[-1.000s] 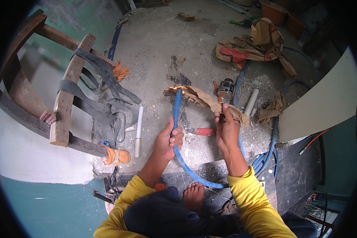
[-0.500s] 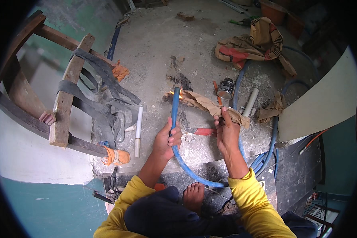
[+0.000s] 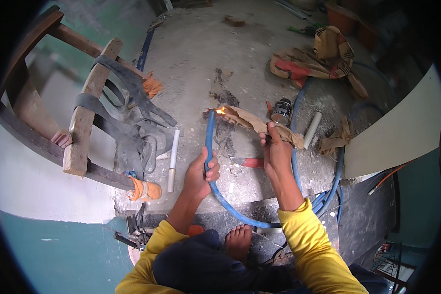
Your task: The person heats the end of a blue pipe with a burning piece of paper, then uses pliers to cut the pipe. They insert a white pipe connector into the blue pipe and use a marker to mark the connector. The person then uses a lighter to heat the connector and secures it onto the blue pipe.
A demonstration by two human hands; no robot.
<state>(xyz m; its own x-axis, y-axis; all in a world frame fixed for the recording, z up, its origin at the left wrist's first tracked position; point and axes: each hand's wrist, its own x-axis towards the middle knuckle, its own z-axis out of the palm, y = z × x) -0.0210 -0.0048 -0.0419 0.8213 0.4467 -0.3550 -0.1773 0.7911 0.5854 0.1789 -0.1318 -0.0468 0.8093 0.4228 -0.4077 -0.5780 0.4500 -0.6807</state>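
Blue hose (image 3: 209, 142) runs up through the closed left hand (image 3: 201, 172) to its far end, well above the fist, where a small flame (image 3: 220, 110) burns. Right hand (image 3: 275, 153) pinches burning brown paper (image 3: 252, 122), which reaches left to that end. Beyond stands a can (image 3: 281, 111).

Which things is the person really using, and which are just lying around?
In use:
left hand gripping the blue pipe
right hand holding the burning brown paper to the pipe's end

Lying about:
small can
white tube
red-handled knife
crumpled sack
wooden frame
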